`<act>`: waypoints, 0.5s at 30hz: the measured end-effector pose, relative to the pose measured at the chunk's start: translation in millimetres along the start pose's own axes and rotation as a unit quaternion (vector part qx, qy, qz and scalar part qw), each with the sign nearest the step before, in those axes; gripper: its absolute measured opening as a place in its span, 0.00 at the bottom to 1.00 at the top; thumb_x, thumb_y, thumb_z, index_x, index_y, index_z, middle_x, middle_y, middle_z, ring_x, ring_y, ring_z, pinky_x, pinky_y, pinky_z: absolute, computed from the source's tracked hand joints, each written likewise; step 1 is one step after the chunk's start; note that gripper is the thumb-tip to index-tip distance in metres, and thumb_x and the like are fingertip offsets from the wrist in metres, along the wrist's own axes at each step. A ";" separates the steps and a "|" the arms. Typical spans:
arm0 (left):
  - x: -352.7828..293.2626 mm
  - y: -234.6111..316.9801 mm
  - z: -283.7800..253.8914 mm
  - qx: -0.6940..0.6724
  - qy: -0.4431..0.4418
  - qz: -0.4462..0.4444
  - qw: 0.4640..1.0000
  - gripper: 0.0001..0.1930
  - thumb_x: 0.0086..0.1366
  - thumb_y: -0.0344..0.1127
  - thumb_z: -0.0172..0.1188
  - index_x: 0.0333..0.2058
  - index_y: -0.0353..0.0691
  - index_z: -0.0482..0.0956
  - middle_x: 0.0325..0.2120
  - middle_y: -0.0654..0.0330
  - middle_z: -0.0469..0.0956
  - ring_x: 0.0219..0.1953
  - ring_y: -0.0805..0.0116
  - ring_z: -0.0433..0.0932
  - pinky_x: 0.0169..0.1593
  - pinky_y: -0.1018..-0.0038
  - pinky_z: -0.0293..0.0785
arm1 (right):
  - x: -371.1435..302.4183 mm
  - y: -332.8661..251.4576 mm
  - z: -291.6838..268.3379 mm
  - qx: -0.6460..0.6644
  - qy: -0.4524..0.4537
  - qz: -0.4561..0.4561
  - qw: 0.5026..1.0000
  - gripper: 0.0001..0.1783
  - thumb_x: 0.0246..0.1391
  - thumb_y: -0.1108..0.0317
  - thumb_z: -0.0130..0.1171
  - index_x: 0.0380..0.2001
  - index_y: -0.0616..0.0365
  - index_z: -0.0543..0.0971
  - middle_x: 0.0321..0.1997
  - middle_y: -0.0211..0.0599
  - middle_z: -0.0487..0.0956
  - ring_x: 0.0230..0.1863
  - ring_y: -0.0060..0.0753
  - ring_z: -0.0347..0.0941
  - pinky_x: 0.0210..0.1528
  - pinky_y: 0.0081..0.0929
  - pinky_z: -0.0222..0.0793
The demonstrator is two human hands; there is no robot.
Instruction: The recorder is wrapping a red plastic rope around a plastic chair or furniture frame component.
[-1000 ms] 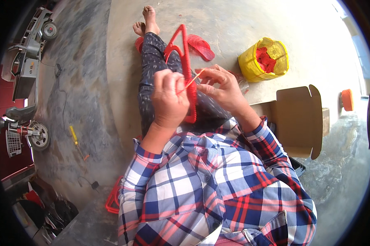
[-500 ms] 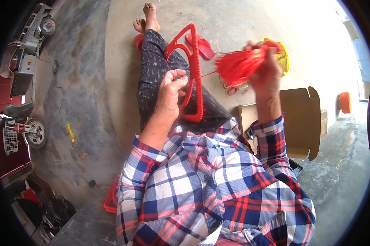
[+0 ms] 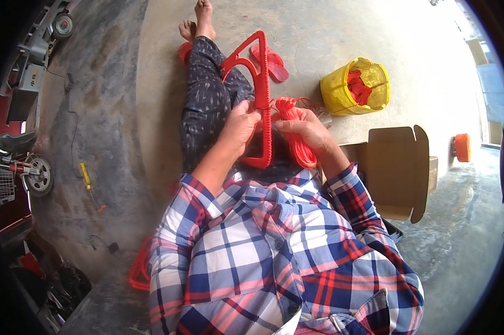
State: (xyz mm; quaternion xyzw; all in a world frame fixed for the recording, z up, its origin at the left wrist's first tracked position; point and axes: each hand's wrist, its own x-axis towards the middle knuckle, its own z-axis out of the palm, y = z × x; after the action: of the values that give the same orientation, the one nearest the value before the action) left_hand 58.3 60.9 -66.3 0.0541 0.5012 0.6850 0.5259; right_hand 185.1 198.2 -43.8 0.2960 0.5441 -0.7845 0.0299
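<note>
Head view: the left hand (image 3: pixel 240 127) is closed on the toothed bar of a red frame (image 3: pixel 261 84), which stands upright over the lap with its long toothed edge to the right; the right hand (image 3: pixel 310 133), just beside it, is clamped round the upper part of a hank of red cord (image 3: pixel 301 149), whose looped lower end hangs on the near side; a strand appears to join hank and bar; the two hands are close together but apart.

The legs, in dark patterned trousers (image 3: pixel 204 106), stretch toward the far side; red slippers (image 3: pixel 275 64) lie right of them; farther right stands a yellow basket (image 3: pixel 331 94) with red material (image 3: pixel 358 88) inside; nearer, on the right, is an open cardboard box (image 3: pixel 397 167); on the left lies a yellow-handled tool (image 3: pixel 85 174); a vehicle's wheel (image 3: pixel 39 175) shows farther left; at the near left, beside the checked sleeve (image 3: pixel 176 240), a red openwork item (image 3: pixel 134 274) is partly hidden.
</note>
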 end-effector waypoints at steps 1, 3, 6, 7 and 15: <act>1.9 -2.6 0.7 -0.007 0.004 0.009 1.000 0.12 0.64 0.29 0.54 0.46 0.35 0.72 0.33 0.63 0.77 0.32 0.77 0.75 0.38 0.80 0.72 | 1.2 -1.3 -1.5 0.001 -0.001 -0.001 1.000 0.10 0.51 0.71 0.62 0.38 0.59 0.79 0.24 0.21 0.74 0.22 0.16 0.67 0.26 0.16 0.62; 4.6 -5.7 -2.2 -0.015 0.007 0.019 1.000 0.11 0.65 0.31 0.56 0.46 0.36 0.73 0.31 0.64 0.77 0.28 0.78 0.74 0.34 0.81 0.71 | 3.3 -12.0 -10.0 0.067 0.036 -0.044 0.996 0.03 0.51 0.71 0.62 0.30 0.56 0.78 0.21 0.22 0.73 0.20 0.17 0.67 0.25 0.18 0.63; 8.2 -9.4 -10.9 -0.017 -0.024 0.005 1.000 0.10 0.67 0.30 0.52 0.46 0.35 0.71 0.31 0.64 0.76 0.29 0.80 0.73 0.34 0.83 0.71 | -3.5 -25.2 -20.3 0.069 0.106 -0.122 0.984 0.04 0.51 0.72 0.60 0.26 0.55 0.75 0.20 0.26 0.72 0.19 0.20 0.68 0.24 0.21 0.63; 7.1 -11.3 -13.3 -0.038 -0.027 0.013 0.999 0.10 0.68 0.30 0.52 0.46 0.35 0.71 0.31 0.64 0.76 0.28 0.80 0.72 0.33 0.84 0.70 | -14.3 -32.7 -20.8 0.051 0.132 -0.130 0.981 0.04 0.50 0.73 0.60 0.26 0.56 0.74 0.20 0.26 0.72 0.19 0.20 0.68 0.24 0.21 0.64; 3.2 -11.5 -11.8 -0.101 -0.017 0.004 0.995 0.10 0.66 0.29 0.54 0.45 0.34 0.72 0.31 0.62 0.76 0.28 0.77 0.72 0.34 0.83 0.70 | -32.8 9.5 -40.3 0.081 0.167 -0.072 0.980 0.06 0.53 0.71 0.58 0.33 0.59 0.73 0.22 0.28 0.72 0.21 0.22 0.69 0.26 0.19 0.64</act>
State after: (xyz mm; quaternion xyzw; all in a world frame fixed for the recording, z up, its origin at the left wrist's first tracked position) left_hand 57.4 55.3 -82.1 0.0144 0.4204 0.7335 0.5339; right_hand 233.0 220.5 -44.9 0.3844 0.4962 -0.7653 -0.1422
